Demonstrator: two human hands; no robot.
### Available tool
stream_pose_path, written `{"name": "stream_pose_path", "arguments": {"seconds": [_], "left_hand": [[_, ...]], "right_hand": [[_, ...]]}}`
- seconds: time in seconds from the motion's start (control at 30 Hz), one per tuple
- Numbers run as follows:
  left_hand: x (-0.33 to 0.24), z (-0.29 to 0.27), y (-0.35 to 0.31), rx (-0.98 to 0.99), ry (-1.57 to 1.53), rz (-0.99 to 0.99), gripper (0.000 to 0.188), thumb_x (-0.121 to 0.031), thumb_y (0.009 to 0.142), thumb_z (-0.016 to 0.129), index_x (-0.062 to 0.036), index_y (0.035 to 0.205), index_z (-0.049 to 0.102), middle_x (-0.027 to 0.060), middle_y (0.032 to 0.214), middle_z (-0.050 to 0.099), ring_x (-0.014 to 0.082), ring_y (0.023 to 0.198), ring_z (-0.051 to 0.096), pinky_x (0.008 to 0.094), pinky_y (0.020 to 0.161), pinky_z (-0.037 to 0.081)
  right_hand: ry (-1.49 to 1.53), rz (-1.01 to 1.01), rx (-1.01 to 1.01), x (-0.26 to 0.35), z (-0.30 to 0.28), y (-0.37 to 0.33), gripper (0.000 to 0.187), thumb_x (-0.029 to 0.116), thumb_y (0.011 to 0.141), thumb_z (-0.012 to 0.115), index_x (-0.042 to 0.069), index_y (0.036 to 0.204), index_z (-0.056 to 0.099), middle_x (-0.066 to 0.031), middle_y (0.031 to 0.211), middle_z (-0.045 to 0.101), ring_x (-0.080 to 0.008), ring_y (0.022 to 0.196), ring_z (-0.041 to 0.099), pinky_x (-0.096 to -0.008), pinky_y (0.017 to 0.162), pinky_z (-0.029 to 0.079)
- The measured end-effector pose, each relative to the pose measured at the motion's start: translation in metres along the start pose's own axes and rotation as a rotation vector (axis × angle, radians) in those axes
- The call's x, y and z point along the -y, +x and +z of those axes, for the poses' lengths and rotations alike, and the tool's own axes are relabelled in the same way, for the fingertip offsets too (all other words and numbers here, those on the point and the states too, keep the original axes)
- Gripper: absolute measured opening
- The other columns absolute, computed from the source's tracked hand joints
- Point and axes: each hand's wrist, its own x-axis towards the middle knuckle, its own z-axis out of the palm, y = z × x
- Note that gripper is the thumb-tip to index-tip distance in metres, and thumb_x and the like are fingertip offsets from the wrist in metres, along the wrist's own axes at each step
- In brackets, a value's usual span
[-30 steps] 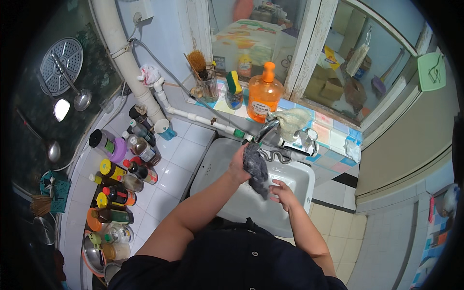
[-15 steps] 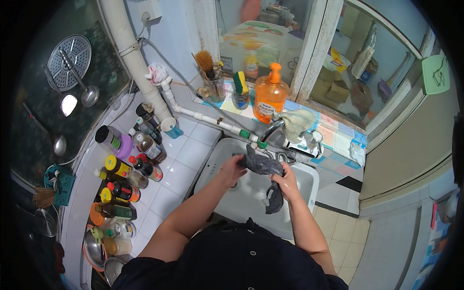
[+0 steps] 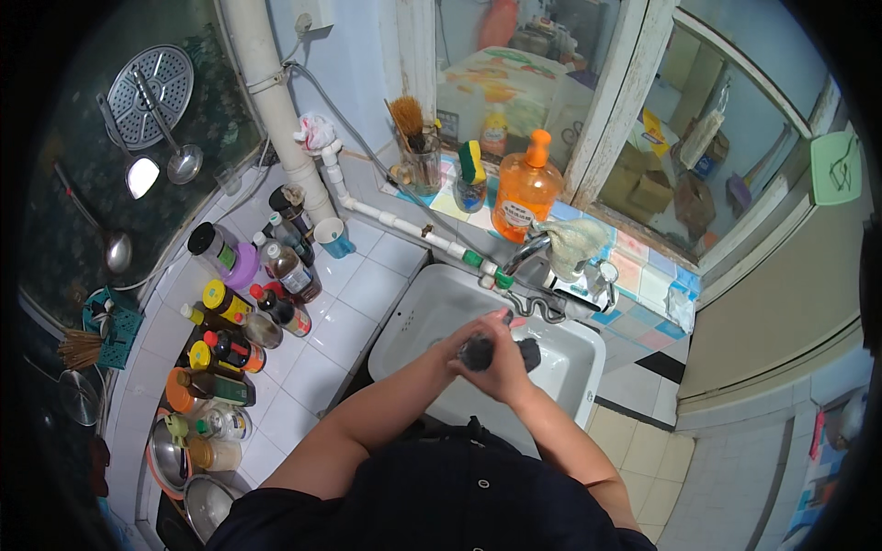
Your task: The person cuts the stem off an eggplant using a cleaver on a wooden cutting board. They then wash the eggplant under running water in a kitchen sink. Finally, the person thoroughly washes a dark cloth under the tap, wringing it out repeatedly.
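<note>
A dark grey cloth [image 3: 477, 352] is bunched up between my two hands above the white sink [image 3: 581, 386]. My left hand [image 3: 475, 331] is closed on it from the far left side. Wrapped round the bundle from the near right is my right hand [image 3: 503, 372]. One end of the cloth sticks out past the right hand, and another bulges out near the thumb. The fingers partly cover each other, so much of the cloth is hidden. Beyond the hands is the metal tap [image 3: 525, 254], with a pale cloth [image 3: 574, 243] draped over it.
An orange pump bottle [image 3: 525, 193], a sponge [image 3: 471, 163] in a glass and a brush [image 3: 405, 118] stand on the tiled ledge. Left of the sink, several sauce bottles [image 3: 292, 274] and a paper cup [image 3: 333, 237] line the white counter [image 3: 354, 298]. Ladles [image 3: 185, 163] hang at the far left.
My hands have come together, gathering the stretched, hanging cloth into a tight bundle. The right hand has moved left and nearer to me. The view has shifted slightly.
</note>
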Motion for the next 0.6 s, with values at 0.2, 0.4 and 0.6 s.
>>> {"name": "stream_pose_path", "arguments": {"seconds": [0.2,0.4,0.6], "left_hand": [[0.006,-0.013,0.027,0.134,0.209,0.213,0.028,-0.035,0.089,0.047,-0.0096,0.087,0.058,0.0042,0.079,0.061,0.0141,0.067,0.059,0.0295,0.061,0.048],[-0.002,0.019,0.027,-0.437,-0.107,0.41,0.021,-0.027,0.086,0.051,-0.0066,0.091,0.053,0.0062,0.082,0.059,0.0184,0.074,0.061,0.0321,0.07,0.051],[0.001,0.003,0.029,-0.54,0.032,0.476,0.02,-0.024,0.084,0.051,-0.0066,0.093,0.053,0.006,0.088,0.06,0.0173,0.082,0.06,0.0335,0.072,0.05]], "right_hand": [[-0.332,-0.111,-0.04,-0.033,0.01,-0.006,0.027,0.013,0.068,0.067,0.005,0.088,0.05,-0.0115,0.088,0.052,-0.0307,0.089,0.049,-0.0391,0.078,0.038],[0.503,0.916,-0.279,-0.096,-0.004,0.0,0.038,0.036,0.082,0.061,0.009,0.105,0.05,-0.0072,0.109,0.053,-0.0241,0.105,0.049,-0.0373,0.09,0.037],[1.304,1.152,-0.332,-0.063,-0.004,-0.007,0.043,0.05,0.083,0.055,0.014,0.108,0.055,-0.0003,0.104,0.059,-0.0163,0.092,0.058,-0.0297,0.078,0.047]]}}
